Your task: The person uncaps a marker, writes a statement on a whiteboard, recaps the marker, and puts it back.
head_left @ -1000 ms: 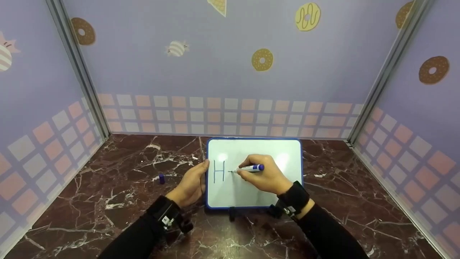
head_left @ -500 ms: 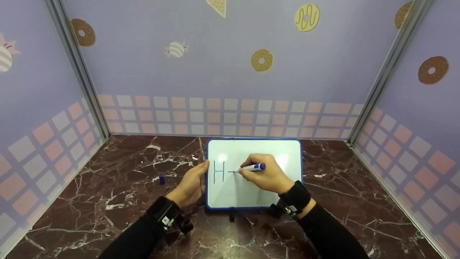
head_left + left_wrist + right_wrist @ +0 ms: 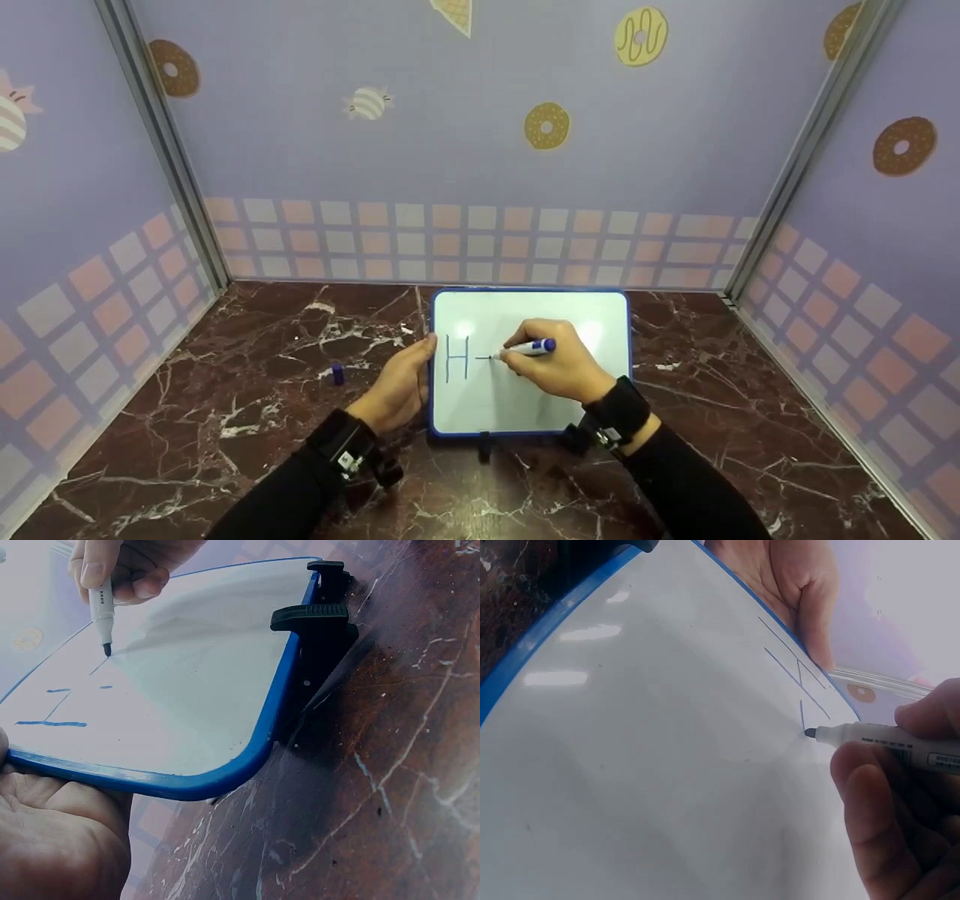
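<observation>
A small whiteboard (image 3: 555,405) with a blue frame leans back on black feet. My left hand (image 3: 399,386) grips its left edge, thumb at the frame and palm behind it in the left wrist view. My right hand (image 3: 556,360) pinches a white marker (image 3: 529,348) with a blue end. Its dark tip (image 3: 810,733) meets the board at the end of a short horizontal stroke (image 3: 484,358). Left of that stroke stands a blue letter H (image 3: 457,358). The blue marker cap (image 3: 337,373) lies on the table, left of my left hand.
The table (image 3: 247,465) is dark red marble with white veins. Behind the board rises a purple patterned wall (image 3: 450,165), with side walls left and right. Black feet (image 3: 311,617) stick out from the board's lower edge.
The marker tip has moved slightly right, and the short horizontal stroke beside the H has grown longer. My left hand keeps its place on the frame.
</observation>
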The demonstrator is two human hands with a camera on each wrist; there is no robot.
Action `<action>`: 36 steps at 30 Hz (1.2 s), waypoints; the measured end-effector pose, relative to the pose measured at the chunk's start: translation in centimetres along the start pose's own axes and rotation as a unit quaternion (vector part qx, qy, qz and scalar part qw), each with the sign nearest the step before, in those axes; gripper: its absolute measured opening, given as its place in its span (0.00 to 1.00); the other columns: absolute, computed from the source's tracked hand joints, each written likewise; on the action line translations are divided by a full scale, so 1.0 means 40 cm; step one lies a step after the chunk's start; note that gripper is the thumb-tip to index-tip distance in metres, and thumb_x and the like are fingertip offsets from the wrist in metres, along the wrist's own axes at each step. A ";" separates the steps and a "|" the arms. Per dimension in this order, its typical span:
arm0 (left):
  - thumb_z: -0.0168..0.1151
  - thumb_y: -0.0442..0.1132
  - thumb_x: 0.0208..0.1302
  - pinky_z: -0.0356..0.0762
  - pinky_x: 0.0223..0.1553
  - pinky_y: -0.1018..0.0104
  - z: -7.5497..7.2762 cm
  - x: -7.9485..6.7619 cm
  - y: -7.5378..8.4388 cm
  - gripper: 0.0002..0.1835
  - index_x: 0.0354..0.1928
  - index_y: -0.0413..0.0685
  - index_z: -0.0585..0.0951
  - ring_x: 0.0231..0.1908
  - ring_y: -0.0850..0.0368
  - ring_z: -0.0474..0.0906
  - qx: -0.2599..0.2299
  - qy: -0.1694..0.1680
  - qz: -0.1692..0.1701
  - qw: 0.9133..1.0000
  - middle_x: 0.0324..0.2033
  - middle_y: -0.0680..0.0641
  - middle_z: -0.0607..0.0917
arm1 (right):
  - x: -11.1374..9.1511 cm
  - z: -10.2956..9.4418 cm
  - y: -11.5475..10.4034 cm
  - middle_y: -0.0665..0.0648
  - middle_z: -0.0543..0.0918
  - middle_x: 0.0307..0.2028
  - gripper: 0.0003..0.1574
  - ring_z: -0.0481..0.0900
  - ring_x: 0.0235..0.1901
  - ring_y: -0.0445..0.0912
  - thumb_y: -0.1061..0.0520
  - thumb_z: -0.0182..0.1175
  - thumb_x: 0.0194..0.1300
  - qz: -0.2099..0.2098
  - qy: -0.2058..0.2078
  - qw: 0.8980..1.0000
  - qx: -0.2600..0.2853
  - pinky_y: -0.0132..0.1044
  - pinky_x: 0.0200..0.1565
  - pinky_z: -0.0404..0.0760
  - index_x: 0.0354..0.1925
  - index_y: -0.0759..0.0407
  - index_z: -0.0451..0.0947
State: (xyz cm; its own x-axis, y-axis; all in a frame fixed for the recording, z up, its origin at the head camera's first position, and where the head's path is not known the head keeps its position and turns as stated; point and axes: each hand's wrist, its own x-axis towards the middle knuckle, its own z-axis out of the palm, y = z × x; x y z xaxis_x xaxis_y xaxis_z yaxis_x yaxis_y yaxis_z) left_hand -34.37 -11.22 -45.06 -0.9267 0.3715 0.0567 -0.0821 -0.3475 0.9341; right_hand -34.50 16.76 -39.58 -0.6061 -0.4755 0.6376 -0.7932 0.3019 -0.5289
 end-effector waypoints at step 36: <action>0.40 0.51 0.94 0.92 0.55 0.51 0.003 -0.001 0.004 0.32 0.82 0.32 0.63 0.55 0.50 0.89 0.000 0.006 -0.005 1.000 0.59 0.43 0.89 | -0.002 0.020 -0.002 0.51 0.92 0.32 0.05 0.84 0.26 0.41 0.62 0.79 0.70 -0.013 0.028 1.000 -0.003 0.32 0.28 0.83 0.38 0.60 0.90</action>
State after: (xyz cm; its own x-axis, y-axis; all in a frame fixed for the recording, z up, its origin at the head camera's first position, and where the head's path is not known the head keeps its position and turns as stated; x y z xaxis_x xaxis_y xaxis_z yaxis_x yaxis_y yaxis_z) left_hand -34.28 -11.19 -44.89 -0.9302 0.3646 0.0421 -0.0926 -0.3442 0.9343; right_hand -34.34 16.10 -40.04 -0.5881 -0.4359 0.6812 -0.8085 0.2957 -0.5088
